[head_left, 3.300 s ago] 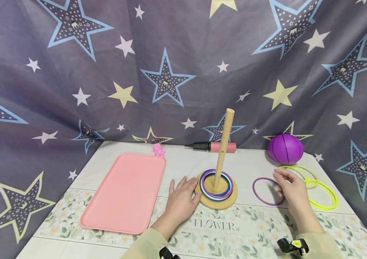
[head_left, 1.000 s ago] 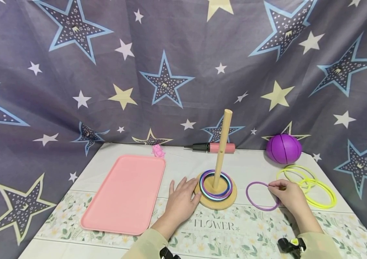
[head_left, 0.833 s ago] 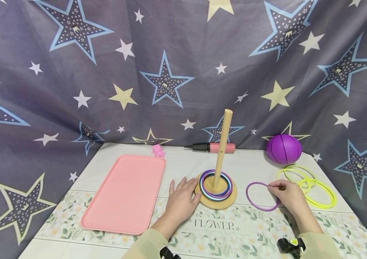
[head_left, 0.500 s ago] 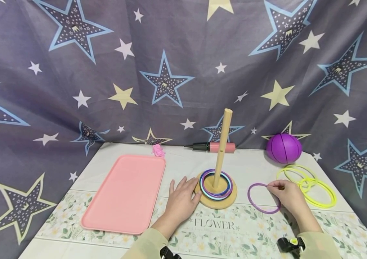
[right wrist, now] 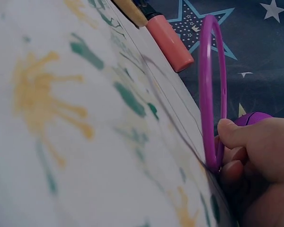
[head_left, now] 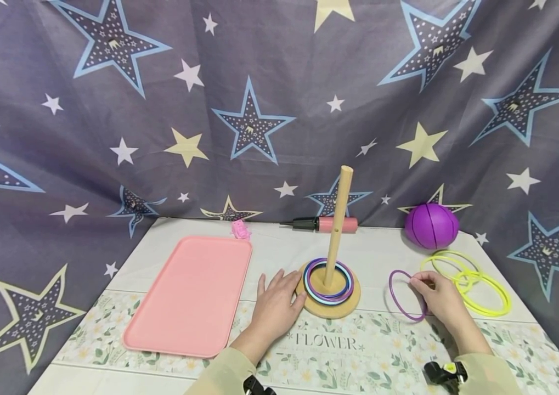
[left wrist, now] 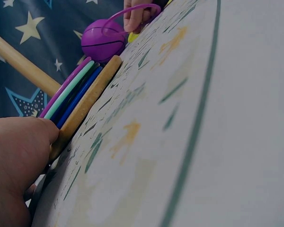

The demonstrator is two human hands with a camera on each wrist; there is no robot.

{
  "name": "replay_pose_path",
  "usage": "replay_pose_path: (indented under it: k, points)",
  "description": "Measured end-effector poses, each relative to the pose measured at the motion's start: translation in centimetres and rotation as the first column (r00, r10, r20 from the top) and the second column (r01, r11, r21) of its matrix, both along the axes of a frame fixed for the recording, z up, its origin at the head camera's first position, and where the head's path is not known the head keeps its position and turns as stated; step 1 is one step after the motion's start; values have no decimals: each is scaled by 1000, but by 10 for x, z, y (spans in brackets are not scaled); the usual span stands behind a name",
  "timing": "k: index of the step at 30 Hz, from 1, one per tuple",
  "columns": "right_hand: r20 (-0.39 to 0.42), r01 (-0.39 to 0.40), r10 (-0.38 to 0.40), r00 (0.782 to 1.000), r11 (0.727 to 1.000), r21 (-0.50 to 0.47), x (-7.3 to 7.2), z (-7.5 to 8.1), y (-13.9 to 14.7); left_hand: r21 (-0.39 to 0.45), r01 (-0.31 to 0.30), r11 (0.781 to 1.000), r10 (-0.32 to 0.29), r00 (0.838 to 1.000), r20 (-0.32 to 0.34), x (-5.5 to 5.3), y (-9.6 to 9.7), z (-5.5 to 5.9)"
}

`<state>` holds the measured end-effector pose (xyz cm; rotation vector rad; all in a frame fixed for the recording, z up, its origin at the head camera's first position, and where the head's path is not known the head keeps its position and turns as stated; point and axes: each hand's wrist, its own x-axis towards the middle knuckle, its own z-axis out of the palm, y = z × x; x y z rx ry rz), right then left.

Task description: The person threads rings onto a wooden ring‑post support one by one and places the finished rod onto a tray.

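Note:
My right hand pinches a purple ring between thumb and fingers. In the right wrist view the ring stands tilted up, its lower edge near the table. On the left, my left hand rests on the table with its fingers extended, its thumb at the edge of a round wooden base. An upright wooden pole rises from that base. Several rings in purple, light blue and dark blue lie around the pole's foot. Yellow rings lie on the table beyond my right hand.
A pink tray lies at left, with a small pink toy behind it. Behind the pole lies a pink and black hand pump. A purple ball sits at the back right, before a star-patterned curtain.
My right hand has taken hold of the purple ring, which lay on the table at first. Its left side has since tipped up off the table. My left hand has stayed in place.

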<state>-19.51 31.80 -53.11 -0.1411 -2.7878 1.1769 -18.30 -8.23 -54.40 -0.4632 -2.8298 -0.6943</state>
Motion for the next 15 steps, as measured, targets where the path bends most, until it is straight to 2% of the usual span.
replay_pose_path:
  k: [15]
  points:
    - [22, 87, -84, 996, 989, -124, 0, 7, -2, 1, 1, 1000, -1, 1000, -14, 1, 0, -1]
